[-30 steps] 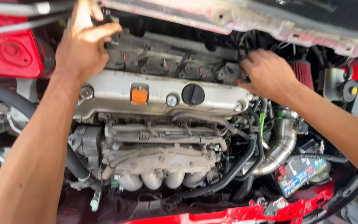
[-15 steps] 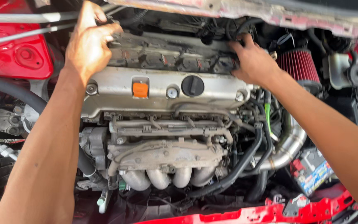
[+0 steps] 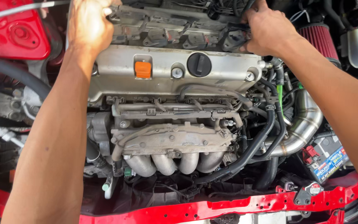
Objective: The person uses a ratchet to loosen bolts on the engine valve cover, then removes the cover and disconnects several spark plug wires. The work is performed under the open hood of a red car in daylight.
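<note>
We see left hand (image 3: pixel 88 25) at top left corner of engine, fingers curled on grey part at rear edge of silver valve cover (image 3: pixel 224 72). Right hand (image 3: pixel 266 28) closed around black connector (image 3: pixel 233 38) near red air filter (image 3: pixel 320 38). Orange dipstick handle (image 3: pixel 143 69) between arms.

Red engine bay (image 3: pixel 212 207) bearing silver engine (image 3: pixel 166 74), battery (image 3: pixel 328 159).

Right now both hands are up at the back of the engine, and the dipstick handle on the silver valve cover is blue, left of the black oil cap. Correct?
Not quite. The head view shows the dipstick handle is orange, not blue. The rest holds: it sits on the silver valve cover, left of the black oil cap, and the left hand and right hand are both at the engine's back.
</note>
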The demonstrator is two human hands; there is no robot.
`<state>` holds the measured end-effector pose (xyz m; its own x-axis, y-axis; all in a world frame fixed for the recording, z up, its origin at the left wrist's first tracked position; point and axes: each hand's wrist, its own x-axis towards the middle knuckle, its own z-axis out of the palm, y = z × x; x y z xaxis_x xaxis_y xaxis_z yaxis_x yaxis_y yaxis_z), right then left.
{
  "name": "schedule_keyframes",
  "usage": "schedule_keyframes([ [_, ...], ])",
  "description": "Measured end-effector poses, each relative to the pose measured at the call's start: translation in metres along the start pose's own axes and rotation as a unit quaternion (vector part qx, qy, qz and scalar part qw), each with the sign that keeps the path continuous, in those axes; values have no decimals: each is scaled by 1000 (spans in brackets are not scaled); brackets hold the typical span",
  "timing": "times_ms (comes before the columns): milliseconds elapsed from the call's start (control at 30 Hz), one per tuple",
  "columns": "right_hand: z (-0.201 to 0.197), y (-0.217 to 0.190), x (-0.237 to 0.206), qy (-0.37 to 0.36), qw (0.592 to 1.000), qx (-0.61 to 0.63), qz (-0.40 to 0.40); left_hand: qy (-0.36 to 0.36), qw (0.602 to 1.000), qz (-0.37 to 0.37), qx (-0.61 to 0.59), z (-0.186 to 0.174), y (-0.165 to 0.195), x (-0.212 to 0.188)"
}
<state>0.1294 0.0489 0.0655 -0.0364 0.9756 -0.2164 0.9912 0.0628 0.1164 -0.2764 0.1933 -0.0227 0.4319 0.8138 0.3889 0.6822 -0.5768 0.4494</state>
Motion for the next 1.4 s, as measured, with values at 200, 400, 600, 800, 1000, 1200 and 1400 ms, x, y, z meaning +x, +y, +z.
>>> schedule_keyframes([
  [200, -6, -1, 2, -44, 996, -83, 0, 29, 999, 18, -38, -4, 1, 3],
  [400, -2, 6, 3, -32, 998, -44, 4, 37, 995, 91, 9, -11, 29, -1],
  [600, 3, 12, -4, 28, 994, -101, -41, 14, 1000, -20, -18, -3, 48, -3],
  [800, -2, 12, -5, 22, 998, -21, -61, -7, 1000, -2, 27, 6, 37, -1],
  [1000, -2, 7, -16, 26, 997, -58, -48, -36, 998, -36, 42, 13, 35, 2],
  [1200, -6, -16, -30, 107, 956, -236, -136, 15, 999, -23, 17, 2, 47, 7],
  [1400, -10, -27, -35, 60, 979, -117, -155, 19, 999, -23, 30, -2, 55, 6],
])
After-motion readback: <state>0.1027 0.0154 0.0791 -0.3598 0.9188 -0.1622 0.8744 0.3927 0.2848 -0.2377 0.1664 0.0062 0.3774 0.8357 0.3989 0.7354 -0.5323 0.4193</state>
